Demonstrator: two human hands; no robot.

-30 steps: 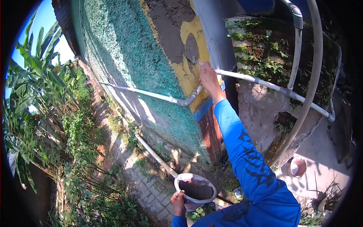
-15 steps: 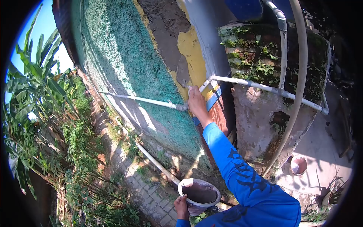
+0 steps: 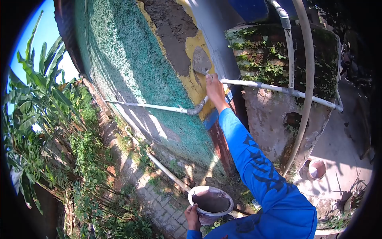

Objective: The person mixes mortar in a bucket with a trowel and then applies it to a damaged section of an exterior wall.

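Note:
My right hand (image 3: 215,91) is closed on the handle of a trowel (image 3: 201,60), whose grey blade lies against or just over the yellow strip (image 3: 195,43) of the wall. Brown wet-looking mortar (image 3: 171,34) covers the wall beside the yellow. Low in the view, my left hand (image 3: 192,217) grips the near left rim of a round bucket (image 3: 211,200) that holds grey-brown mortar. A white pipe with a grey elbow (image 3: 195,110) crosses the wall just below my right hand.
A green rough wall (image 3: 139,75) stretches to the left. White pipes (image 3: 274,89) and a thick hose (image 3: 308,71) pass a mossy brick block (image 3: 262,51). A second bucket (image 3: 316,169) stands at right. Plants (image 3: 85,159) and a paved path (image 3: 159,205) lie at left.
My right hand and the trowel have moved slightly up and right. The blade has turned and now shows its broad face over the yellow. My left hand still holds the bucket.

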